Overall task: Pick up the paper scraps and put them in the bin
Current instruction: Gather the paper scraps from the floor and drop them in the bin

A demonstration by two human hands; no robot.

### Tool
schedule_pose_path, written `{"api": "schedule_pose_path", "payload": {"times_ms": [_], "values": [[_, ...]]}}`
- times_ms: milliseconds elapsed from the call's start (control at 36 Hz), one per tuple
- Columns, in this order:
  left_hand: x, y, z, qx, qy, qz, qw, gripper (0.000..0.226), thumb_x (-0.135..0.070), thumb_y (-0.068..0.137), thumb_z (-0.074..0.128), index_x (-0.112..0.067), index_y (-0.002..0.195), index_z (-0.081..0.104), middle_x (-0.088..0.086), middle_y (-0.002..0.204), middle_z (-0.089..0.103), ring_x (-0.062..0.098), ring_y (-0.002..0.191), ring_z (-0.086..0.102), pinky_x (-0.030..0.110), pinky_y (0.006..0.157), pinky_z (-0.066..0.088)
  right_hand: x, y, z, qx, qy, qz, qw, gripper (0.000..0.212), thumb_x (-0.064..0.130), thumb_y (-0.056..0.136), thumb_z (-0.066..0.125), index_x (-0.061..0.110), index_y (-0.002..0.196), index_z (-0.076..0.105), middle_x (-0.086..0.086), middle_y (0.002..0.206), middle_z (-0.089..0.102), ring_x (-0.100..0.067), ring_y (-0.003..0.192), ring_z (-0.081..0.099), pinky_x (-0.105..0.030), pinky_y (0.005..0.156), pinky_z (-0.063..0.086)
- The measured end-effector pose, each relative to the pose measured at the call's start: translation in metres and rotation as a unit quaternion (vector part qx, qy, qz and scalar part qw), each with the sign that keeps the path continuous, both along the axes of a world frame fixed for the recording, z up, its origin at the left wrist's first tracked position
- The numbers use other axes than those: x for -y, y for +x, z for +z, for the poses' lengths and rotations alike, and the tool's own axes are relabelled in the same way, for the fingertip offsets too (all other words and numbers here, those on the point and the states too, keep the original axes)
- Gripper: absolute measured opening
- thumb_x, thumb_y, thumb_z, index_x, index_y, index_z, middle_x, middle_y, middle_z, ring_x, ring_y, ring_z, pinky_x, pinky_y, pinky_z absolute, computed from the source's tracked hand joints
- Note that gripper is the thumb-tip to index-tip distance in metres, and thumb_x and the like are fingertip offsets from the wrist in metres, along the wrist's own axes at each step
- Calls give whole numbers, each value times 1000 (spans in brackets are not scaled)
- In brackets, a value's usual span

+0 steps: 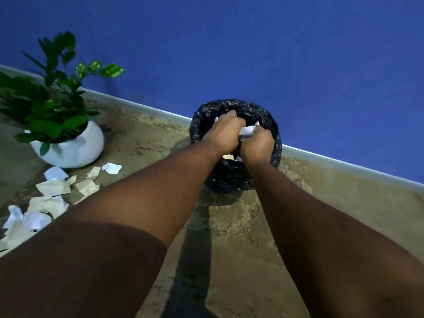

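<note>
Your left hand (226, 131) and right hand (257, 143) both clench a wad of paper scraps (246, 131) over the black-lined bin (276, 143). Release too high and pieces may flutter outside. More scraps (55, 187) lie on the floor (241, 226) beside the potted plant (68, 148).

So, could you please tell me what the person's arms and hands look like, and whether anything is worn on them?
Both arms are bare as far as the view shows: no sleeves, gloves, watch or bracelets on the left hand or right hand. Rings cannot be ruled out, as the fingers are mostly hidden.

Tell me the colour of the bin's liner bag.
Black, crinkled plastic liner over the bin, shown in the head view.
</note>
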State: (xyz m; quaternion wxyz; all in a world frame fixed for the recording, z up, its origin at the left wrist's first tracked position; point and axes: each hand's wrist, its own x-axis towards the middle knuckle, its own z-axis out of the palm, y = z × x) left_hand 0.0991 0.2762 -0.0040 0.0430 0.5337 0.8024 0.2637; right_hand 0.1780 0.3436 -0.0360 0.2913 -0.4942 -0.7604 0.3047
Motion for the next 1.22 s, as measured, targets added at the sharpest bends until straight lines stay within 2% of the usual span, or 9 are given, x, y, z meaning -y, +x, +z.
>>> {"api": "schedule_pose_path", "payload": {"times_ms": [139,250,306,472,583,667,833,1028,1222], "values": [[-8,-1,-7,9,-16,-15,1000,22,-16,83,65,-19,105,63,6,107,48,22,95,48,42,80,47,3,7,5,14,-12,6,1000,23,3,78,55,12,96,66,-11,95,66,-25,77,65,-36,67,58],[-7,-2,-7,-14,-26,2,1000,43,-34,86,67,-26,126,55,2,119,51,25,113,45,46,89,36,1,8,4,19,7,12,1000,45,5,92,51,13,136,54,-10,120,61,-24,101,62,-24,77,42],[-5,-3,-5,-22,-29,13,999,59,-37,82,71,-30,135,46,-1,127,51,24,117,45,50,92,37,0,8,3,19,5,12,1000,57,-3,89,52,13,143,47,-12,133,56,-25,113,59,-25,86,43],[0,-2,-2,-8,-41,9,999,88,-26,74,79,-30,147,30,2,138,44,25,127,44,54,101,37,3,8,6,28,21,-1,999,60,-8,86,50,14,142,49,-14,144,45,-28,121,54,-32,99,44],[7,-4,-6,-6,-31,1,999,86,-23,79,75,-29,150,28,2,141,42,24,129,42,51,103,35,6,7,9,37,15,-12,999,54,-7,86,48,15,135,57,-15,152,36,-31,130,48,-33,105,40],[17,-8,-8,-13,-10,5,1000,77,-26,84,72,-28,149,31,2,143,42,23,131,40,50,107,33,7,2,7,27,7,-6,1000,47,-4,82,48,14,123,64,-17,152,34,-37,138,39,-44,114,35],[50,-34,-15,-8,24,27,999,65,-28,88,66,-27,146,36,2,143,44,24,135,39,48,110,33,32,-18,13,14,136,61,989,30,4,86,47,6,109,67,-11,131,52,-31,112,56,-43,98,48],[113,-75,-43,-1,15,71,997,55,-27,86,60,-29,138,43,2,133,51,26,128,45,50,104,41,81,-53,16,69,316,203,924,31,9,78,44,6,97,68,-13,105,60,-35,97,53,-43,80,47],[185,-99,-80,34,-87,95,991,63,-34,84,69,-25,140,44,7,138,47,30,130,43,49,106,40,129,-92,-2,188,294,364,864,21,8,82,54,10,99,67,-11,99,61,-32,96,55,-39,80,47]]}}
